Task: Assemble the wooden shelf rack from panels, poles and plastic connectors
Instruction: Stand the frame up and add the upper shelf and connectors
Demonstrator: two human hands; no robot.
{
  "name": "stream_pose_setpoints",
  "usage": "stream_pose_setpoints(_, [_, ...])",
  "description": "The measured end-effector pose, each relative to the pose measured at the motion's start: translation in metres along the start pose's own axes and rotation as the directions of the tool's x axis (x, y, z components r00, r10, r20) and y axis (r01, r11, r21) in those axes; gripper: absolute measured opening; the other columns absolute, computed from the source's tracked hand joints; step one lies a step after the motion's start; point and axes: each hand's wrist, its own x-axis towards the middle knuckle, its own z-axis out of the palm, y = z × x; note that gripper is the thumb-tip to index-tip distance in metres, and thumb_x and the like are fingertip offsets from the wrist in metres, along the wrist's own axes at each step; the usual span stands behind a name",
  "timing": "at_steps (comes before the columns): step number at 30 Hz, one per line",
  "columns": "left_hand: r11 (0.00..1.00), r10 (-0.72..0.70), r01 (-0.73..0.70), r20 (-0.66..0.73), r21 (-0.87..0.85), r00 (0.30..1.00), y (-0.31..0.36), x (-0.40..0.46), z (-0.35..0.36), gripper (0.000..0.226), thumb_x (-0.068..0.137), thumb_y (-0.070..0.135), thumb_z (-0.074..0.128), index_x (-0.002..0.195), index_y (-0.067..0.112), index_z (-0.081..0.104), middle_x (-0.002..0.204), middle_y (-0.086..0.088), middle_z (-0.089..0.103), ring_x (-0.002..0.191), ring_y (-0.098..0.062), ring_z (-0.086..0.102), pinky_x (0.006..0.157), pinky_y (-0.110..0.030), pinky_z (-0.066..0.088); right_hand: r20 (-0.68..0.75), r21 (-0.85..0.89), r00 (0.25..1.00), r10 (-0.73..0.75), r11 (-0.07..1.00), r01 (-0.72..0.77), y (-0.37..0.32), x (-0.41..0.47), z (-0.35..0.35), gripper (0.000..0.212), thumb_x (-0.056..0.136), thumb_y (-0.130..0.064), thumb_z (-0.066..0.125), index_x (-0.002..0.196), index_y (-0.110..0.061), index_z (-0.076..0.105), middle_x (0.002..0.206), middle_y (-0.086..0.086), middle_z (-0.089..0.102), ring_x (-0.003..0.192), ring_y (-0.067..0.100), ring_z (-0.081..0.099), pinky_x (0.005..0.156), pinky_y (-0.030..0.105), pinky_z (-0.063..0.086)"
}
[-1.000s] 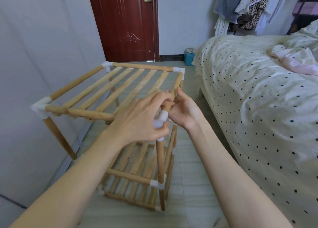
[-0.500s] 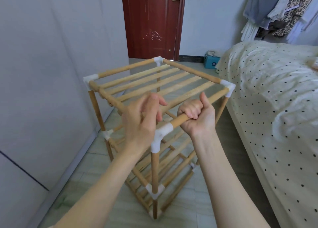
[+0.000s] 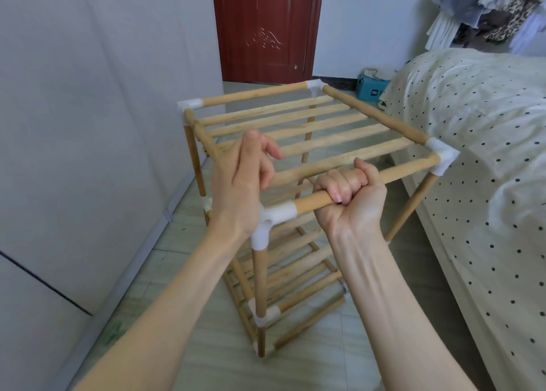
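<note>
The wooden shelf rack (image 3: pixel 307 130) stands upright on the floor, with a slatted top panel, lower slatted tiers and white plastic connectors at its corners. My right hand (image 3: pixel 348 195) grips the top front pole just right of the near corner connector (image 3: pixel 274 219), fingers wrapped round it. My left hand (image 3: pixel 245 178) hovers over the top panel's left rail beside that connector. Its fingers are loosely curled above the slats and nothing shows in them. The rail under that hand is hidden.
A bed (image 3: pixel 472 160) with a dotted cover runs close along the rack's right side. A pale wall panel (image 3: pixel 88 124) borders the left. Beyond stand a dark red door (image 3: pixel 266 27) and a teal box (image 3: pixel 372 89) on the floor. Clothes (image 3: pixel 487 9) hang top right.
The view has swung left and closed in on the rack. My right hand went from touching the pole by the connector to a full grip on it. My left hand came off the connector.
</note>
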Motion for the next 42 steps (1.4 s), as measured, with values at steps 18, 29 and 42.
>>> stream_pose_setpoints(18, [0.970, 0.058, -0.023, -0.143, 0.240, 0.988, -0.036, -0.004, -0.025, 0.025, 0.095, 0.004, 0.036, 0.093, 0.012, 0.059, 0.118, 0.003, 0.056, 0.133, -0.006, 0.032, 0.109, -0.017, 0.027, 0.000, -0.600, 0.985, 0.171, 0.788, -0.137, 0.005, 0.000, -0.008, 0.028, 0.096, -0.030, 0.048, 0.077, -0.012, 0.058, 0.082, 0.008, 0.072, 0.083, 0.015, 0.069, 0.077, 0.028, 0.058])
stream_pose_setpoints(29, [0.922, -0.179, 0.245, -0.231, 0.299, 0.956, -0.073, 0.070, -0.075, 0.024, 0.100, 0.035, 0.034, 0.104, 0.028, 0.057, 0.089, 0.021, 0.056, 0.090, -0.002, 0.054, 0.074, -0.004, 0.039, -0.058, -0.745, 0.996, -0.075, 0.667, 0.007, -0.005, 0.018, -0.012, 0.024, 0.097, -0.022, 0.049, 0.097, -0.002, 0.061, 0.085, 0.014, 0.072, 0.081, 0.021, 0.071, 0.068, 0.024, 0.058])
stream_pose_setpoints(42, [0.685, -0.068, 0.078, -0.043, 0.724, 0.997, -0.111, 0.040, -0.081, 0.050, 0.100, 0.028, 0.027, 0.147, 0.016, 0.015, 0.146, -0.011, 0.030, 0.130, -0.027, 0.033, 0.099, -0.040, 0.035, -0.058, -0.439, 0.988, -0.141, 0.893, 0.102, -0.006, 0.024, -0.003, 0.022, 0.097, 0.000, 0.042, 0.117, 0.007, 0.050, 0.106, 0.024, 0.062, 0.106, 0.028, 0.062, 0.079, 0.028, 0.057])
